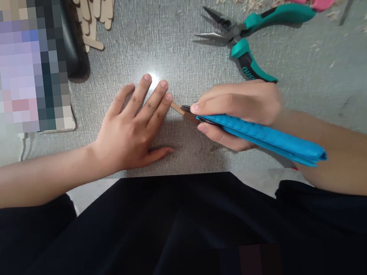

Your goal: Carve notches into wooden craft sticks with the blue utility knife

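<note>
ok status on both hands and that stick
Left hand flat, fingertips on the wooden stick. Right hand shut on the blue knife, tip at the stick's other end. Pliers lie beyond, apart from both.

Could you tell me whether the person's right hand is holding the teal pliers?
No, the right hand grips a blue cutter, while the teal pliers lie untouched on the table beyond it.

My left hand (pixel 130 125) lies flat, palm down, fingers extended, fingertips just left of the blue cutter (pixel 262 135). My right hand (pixel 236 110) grips that cutter, thumb and forefinger pinched near its tip.
</note>
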### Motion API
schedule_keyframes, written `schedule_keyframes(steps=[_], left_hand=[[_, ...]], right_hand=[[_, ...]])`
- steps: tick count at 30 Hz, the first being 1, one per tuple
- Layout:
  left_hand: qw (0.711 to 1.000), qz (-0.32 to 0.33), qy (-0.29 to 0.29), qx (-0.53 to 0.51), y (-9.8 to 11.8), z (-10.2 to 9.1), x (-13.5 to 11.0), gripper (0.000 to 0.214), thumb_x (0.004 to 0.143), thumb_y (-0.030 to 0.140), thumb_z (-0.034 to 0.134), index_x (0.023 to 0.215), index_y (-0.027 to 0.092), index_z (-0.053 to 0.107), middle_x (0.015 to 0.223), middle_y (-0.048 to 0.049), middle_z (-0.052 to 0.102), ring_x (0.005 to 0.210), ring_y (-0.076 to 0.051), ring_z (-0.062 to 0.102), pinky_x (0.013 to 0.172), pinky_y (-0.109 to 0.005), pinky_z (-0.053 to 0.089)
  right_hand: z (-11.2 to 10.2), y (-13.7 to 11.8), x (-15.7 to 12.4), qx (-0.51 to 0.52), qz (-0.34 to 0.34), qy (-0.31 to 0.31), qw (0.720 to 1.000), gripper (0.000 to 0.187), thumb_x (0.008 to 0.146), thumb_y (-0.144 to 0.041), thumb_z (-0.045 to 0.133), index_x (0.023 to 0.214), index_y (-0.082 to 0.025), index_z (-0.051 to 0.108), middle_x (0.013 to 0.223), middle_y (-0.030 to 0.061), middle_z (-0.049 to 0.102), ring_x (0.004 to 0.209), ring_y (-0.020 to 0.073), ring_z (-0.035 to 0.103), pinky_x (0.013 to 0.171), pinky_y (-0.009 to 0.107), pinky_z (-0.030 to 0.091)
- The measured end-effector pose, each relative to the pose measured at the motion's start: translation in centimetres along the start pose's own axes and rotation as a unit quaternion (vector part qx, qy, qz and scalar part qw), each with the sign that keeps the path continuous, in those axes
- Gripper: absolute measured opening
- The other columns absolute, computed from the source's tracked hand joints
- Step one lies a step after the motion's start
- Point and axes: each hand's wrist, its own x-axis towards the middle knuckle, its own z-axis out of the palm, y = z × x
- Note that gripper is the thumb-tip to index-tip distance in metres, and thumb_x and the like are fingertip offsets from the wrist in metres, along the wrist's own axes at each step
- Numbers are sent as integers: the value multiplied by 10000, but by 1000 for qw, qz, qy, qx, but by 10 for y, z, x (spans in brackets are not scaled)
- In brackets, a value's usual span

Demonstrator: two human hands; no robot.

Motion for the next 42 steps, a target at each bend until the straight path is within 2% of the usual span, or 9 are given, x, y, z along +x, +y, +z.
schedule_keyframes(steps=[4, 11, 17, 21, 26, 29, 32, 36, 42], left_hand=[[1000, 2, 1, 2, 0, -1, 0, 1004, 1117, 605, 777, 1940, 185, 382, 1997, -271, 423, 1852, -615, 410, 1484, -864, 404], [1000, -1, 15, 3, 2, 2, -4, 929, 1128, 676, 760, 1885, 212, 488, 1962, -246, 501, 1823, -584, 484, 1478, -856, 437], [999, 34, 19, 7, 0, 3, -4, 693, 1178, 647, 706, 1720, 215, 680, 1893, -217, 609, 1781, -526, 578, 1420, -816, 535], [998, 64, 15, -15, -3, 5, -1, 498, 1204, 577, 665, 1553, 249, 802, 1815, -162, 708, 1737, -471, 650, 1399, -774, 573], [982, 120, 147, -25, -10, 9, 1, 333, 1180, 526, 727, 1287, 222, 810, 1597, -133, 856, 1533, -374, 812, 1283, -590, 680], [993, 44, 113, 8, -10, 7, 3, 543, 1215, 592, 659, 1600, 213, 713, 1771, -186, 721, 1678, -425, 681, 1344, -666, 595], [999, 5, 44, 13, -8, 6, 4, 758, 1166, 605, 733, 1827, 285, 547, 1947, -225, 521, 1807, -528, 512, 1410, -806, 472], [1000, -3, 19, -19, -7, 6, 7, 840, 1100, 558, 814, 1861, 371, 512, 1977, -185, 494, 1856, -571, 415, 1422, -890, 394], [999, -10, 31, -25, -6, 7, 10, 880, 1077, 562, 833, 1881, 387, 523, 1999, -177, 465, 1859, -579, 399, 1447, -894, 344]], right_hand=[[-3, 0, 2, -7, -6, -10, 1000, 387, 1114, -208, 760, 1482, -296, 675, 1132, 9, 864, 909, 212, 879, 793, 346, 746], [3, -2, 3, -9, 4, 29, 1000, 430, 1065, -183, 774, 1461, -343, 731, 1110, 10, 873, 873, 235, 873, 761, 370, 749], [7, -4, 1, -19, 32, 29, 999, 410, 1096, -246, 754, 1479, -381, 701, 1130, 14, 892, 932, 259, 901, 800, 405, 781], [9, -4, 1, -7, 10, 44, 999, 334, 1099, -258, 759, 1421, -338, 719, 1038, 9, 857, 831, 231, 866, 715, 365, 749], [8, -3, 0, 12, -2, 5, 1000, 235, 1159, -324, 743, 1394, -323, 721, 1040, -5, 840, 817, 196, 844, 678, 320, 693], [7, -5, -1, 18, -33, -15, 999, 245, 1162, -292, 757, 1402, -260, 719, 1101, 23, 860, 838, 188, 849, 712, 310, 695], [8, -7, -2, 24, -28, -28, 999, 267, 1157, -242, 759, 1420, -237, 714, 1131, 43, 863, 861, 199, 854, 735, 316, 706], [8, -5, -3, 34, -24, -36, 998, 246, 1211, -310, 712, 1451, -256, 713, 1206, 36, 869, 946, 187, 867, 802, 306, 726], [8, 1, -1, 75, -31, -35, 996, 220, 1230, -374, 711, 1421, -277, 764, 1210, 54, 873, 1040, 198, 889, 899, 329, 768]])
